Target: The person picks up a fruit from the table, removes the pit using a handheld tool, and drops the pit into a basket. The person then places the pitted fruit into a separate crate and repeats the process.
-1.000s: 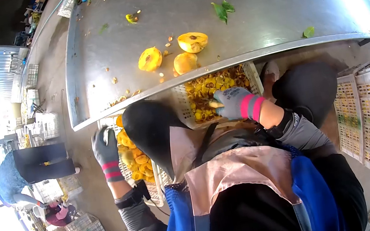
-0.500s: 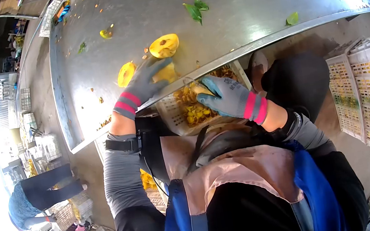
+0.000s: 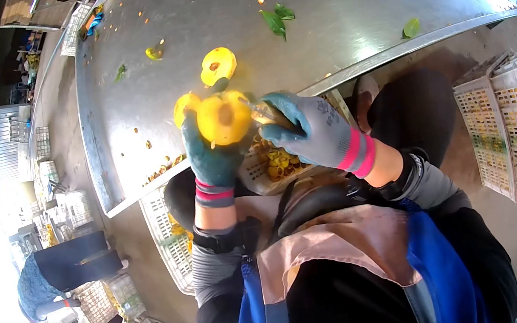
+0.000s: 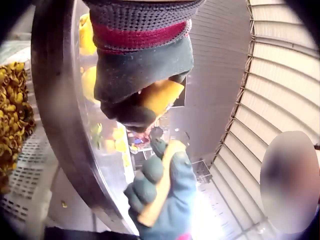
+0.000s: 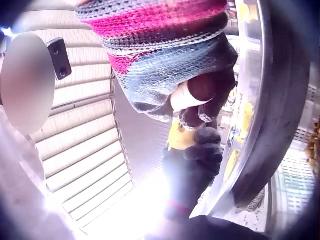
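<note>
A gloved left hand (image 3: 209, 159) holds a yellow peach half (image 3: 225, 119) with its cut face up, above the table's near edge. In the gloved right hand (image 3: 321, 130) is a wooden-handled pitting tool (image 4: 161, 192) with a thin curved metal end. Fingers wrap its handle, and its tip meets the right side of the peach half. Another peach half (image 3: 218, 65) lies cut face up on the metal table (image 3: 342, 6), just beyond the left hand. A further yellow peach piece (image 3: 184, 108) sits at that hand's left, partly hidden by it.
Below the table edge, a white crate (image 3: 256, 179) holds yellow scraps. Another white crate (image 3: 167, 243) with peaches stands by the left leg. Stacked crates (image 3: 481, 106) are at the right. Leaves (image 3: 275, 23) and small bits dot the table. A person (image 3: 41, 280) bends over crates at the left.
The left hand went from beside the left leg up to the table, took a peach half and brought it to the tool. The right hand rose slightly from the scrap crate, still holding the tool.
</note>
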The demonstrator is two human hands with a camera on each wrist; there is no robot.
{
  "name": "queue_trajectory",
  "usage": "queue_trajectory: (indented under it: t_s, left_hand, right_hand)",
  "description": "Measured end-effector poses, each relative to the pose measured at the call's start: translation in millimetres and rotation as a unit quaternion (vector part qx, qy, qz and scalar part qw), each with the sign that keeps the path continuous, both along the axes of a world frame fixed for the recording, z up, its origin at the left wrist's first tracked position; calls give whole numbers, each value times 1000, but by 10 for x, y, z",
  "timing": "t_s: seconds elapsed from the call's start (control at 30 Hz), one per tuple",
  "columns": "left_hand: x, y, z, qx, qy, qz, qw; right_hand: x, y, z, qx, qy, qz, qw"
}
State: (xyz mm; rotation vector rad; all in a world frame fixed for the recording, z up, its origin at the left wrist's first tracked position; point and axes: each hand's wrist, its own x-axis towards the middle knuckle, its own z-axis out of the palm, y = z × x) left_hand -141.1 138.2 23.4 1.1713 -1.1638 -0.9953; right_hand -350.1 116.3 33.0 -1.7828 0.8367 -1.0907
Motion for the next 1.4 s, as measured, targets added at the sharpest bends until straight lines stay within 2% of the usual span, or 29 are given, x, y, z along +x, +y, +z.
queue_trajectory:
  t_s: [0.07, 0.13, 0.23, 0.5, 0.7, 0.77, 0.9, 1.0, 1.1, 1.17, 1.2, 1.33, 1.37, 1.4]
  left_hand:
    - [-160, 43, 68, -16, -66, 54, 996]
    - [-192, 68, 118, -139, -276, 41, 950]
    - [-211, 68, 176, -171, -348, 45, 921]
    - [-390, 146, 144, -146, -314, 70, 935]
    - [-347, 139, 95, -127, -312, 75, 939]
    - [-347, 156, 89, -136, -308, 82, 938]
    - [-392, 131, 29, -163, -211, 96, 959]
    - [-471, 168, 89, -129, -189, 116, 967]
    - [-436, 181, 122, -39, -183, 92, 978]
    - [-383, 175, 138, -38, -241, 76, 967]
    - [-367, 171, 144, -72, -307, 75, 946]
    - [-378, 183, 172, -173, -442, 114, 873]
    - [-355, 188, 215, -175, -503, 108, 839]
    - [-334, 204, 212, -172, -523, 88, 830]
  right_hand:
    - [37, 29, -22, -32, 6, -16, 999]
    - [71, 63, -8, -52, 21, -33, 998]
    - [108, 89, 30, -72, 40, -60, 995]
    - [121, 145, -38, -122, 20, -50, 991]
    - [84, 140, -9, -112, 47, -27, 992]
    - [100, 154, -55, -101, 13, -27, 994]
    - [179, 188, -142, -37, -38, -22, 998]
    - [142, 202, -64, -58, 9, -23, 998]
    - [102, 189, -115, -142, 29, -42, 989]
    - [78, 184, -131, -138, 61, -33, 988]
    - [70, 177, -136, -137, 77, -29, 987]
    - [60, 129, -79, -119, -8, -63, 991]
    - [54, 107, -21, -116, -30, -79, 990]
    - [52, 102, 29, -109, -51, -98, 988]
